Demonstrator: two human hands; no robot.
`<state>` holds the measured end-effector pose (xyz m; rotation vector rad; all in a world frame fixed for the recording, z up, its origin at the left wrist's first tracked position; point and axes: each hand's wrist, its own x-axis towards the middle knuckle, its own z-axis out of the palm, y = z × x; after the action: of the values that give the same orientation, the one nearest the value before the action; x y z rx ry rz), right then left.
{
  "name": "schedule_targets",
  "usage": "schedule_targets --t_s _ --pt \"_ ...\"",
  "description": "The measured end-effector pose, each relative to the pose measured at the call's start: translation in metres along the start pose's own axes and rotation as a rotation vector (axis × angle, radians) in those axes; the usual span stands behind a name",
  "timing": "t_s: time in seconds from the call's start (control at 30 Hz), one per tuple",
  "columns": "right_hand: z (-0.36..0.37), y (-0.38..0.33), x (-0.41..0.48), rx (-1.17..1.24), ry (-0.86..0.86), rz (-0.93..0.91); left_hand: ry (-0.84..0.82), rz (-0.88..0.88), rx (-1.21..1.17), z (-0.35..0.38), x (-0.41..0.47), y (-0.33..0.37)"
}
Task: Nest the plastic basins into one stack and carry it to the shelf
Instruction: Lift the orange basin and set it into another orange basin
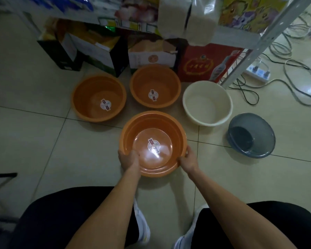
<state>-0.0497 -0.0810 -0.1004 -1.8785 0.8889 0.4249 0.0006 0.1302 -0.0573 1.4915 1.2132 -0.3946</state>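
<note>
An orange basin [152, 126] with a round sticker in its bottom sits on the tiled floor just in front of me. My left hand [128, 156] grips its near-left rim and my right hand [188, 159] grips its near-right rim. Two more orange basins stand behind it, one at the left [90, 90] and one in the middle [154, 78]. A cream basin [207, 103] stands to the right, and a translucent grey-blue basin [250, 134] lies tilted further right. The white metal shelf [244, 35] rises behind them.
Cartons and a red box [205, 63] stand under the shelf's lowest level. A power strip [258, 72] and loose cables [294, 69] spread over the floor at the right. My knees and white shoes [142, 223] fill the bottom of the view.
</note>
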Motion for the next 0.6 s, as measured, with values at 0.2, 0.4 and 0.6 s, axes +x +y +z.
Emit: schedule_targets --t_s 0.2,0.4,0.6 --pt "0.002 -0.005 0.001 -0.144 0.054 0.093 -0.133 -0.065 0.102 0.015 0.017 -0.013" --pt "0.003 0.014 0.011 -0.328 0.151 0.275 -0.351 -0.125 0.281 0.015 0.025 -0.039" --pt "-0.011 0.034 0.004 0.113 -0.150 0.350 -0.478 -0.112 0.184 0.019 0.022 -0.019"
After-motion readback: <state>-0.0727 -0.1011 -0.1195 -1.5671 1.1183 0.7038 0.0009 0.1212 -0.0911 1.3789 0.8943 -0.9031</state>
